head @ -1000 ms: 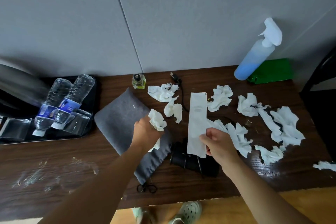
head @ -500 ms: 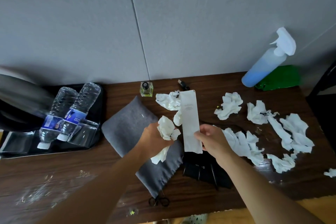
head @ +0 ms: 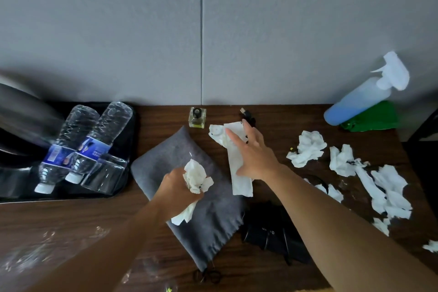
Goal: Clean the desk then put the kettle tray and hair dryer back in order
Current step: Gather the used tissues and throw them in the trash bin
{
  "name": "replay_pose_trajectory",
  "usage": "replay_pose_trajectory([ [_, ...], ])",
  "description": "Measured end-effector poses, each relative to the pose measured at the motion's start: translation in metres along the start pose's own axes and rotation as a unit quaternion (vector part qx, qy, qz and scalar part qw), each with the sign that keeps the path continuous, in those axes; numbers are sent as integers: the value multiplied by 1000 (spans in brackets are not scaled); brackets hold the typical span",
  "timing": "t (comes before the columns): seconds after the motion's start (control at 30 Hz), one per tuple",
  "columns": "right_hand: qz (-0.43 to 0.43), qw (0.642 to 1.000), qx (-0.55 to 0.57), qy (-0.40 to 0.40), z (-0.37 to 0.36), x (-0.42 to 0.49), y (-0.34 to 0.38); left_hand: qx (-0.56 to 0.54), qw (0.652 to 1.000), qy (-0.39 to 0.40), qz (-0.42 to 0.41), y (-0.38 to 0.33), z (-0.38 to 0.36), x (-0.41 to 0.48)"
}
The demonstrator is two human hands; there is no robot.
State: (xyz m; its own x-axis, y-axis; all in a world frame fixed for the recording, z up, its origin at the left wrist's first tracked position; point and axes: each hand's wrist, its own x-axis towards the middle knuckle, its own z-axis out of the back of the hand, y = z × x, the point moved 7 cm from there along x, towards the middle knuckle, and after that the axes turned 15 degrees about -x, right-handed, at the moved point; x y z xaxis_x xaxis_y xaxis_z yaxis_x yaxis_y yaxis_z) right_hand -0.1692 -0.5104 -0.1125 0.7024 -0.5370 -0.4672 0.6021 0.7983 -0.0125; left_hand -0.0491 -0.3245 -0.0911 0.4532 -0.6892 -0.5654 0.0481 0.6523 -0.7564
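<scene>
Plainly the desk (head: 284,121) is far from clean: crumpled tissues (head: 308,149) lie scattered over its right half, and wet smears shine at its near left. The kettle tray (head: 131,130) sits at the far left with two water bottles (head: 80,140) lying tipped across it and a glass (head: 104,173) against them. What looks like the black hair dryer (head: 272,232) lies near the front edge, just beside a grey pouch (head: 189,220).

The risk, as I judge it, is that a sweep of the right hand (head: 253,154) at the far tissue could knock over the small perfume bottle (head: 197,117) standing just left of it, or snag the plug (head: 246,114) beside it. An overfull fist could also shed scraps.

The left hand (head: 175,193) has its fingers curled tight round a tissue wad (head: 195,175) above the pouch. The right hand's fingers are straight and spread, pressing on a long paper strip (head: 241,185) and touching a flat tissue (head: 216,133) at its far end.
</scene>
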Motion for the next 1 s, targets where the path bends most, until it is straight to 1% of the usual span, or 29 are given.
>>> replay_pose_trajectory([
  [0.17,48,996,-66,35,-11,7,3,14,1000,-1,-4,0,4,1],
  [0.23,46,994,-96,17,-10,4,3,14,1000,-1,-6,1,4,1],
  [0.3,32,994,-97,-24,-7,1,3,13,1000,-1,-3,2,4,2],
  [0.37,13,996,-69,-56,-5,-3,4,10,1000,-1,1,2,3,1],
  [0.5,-28,996,20,-86,-4,-12,-2,12,1000,-1,3,-4,0,0],
  [0.73,-73,977,151,-131,16,-42,-26,-4,1000,-7,-28,-39,-18,5],
  [0.93,-111,956,224,-151,17,-88,-66,-7,998,36,-54,-78,-59,14],
  [1.0,-129,944,258,-164,10,-107,-83,-7,997,50,-58,-89,-78,15],
])
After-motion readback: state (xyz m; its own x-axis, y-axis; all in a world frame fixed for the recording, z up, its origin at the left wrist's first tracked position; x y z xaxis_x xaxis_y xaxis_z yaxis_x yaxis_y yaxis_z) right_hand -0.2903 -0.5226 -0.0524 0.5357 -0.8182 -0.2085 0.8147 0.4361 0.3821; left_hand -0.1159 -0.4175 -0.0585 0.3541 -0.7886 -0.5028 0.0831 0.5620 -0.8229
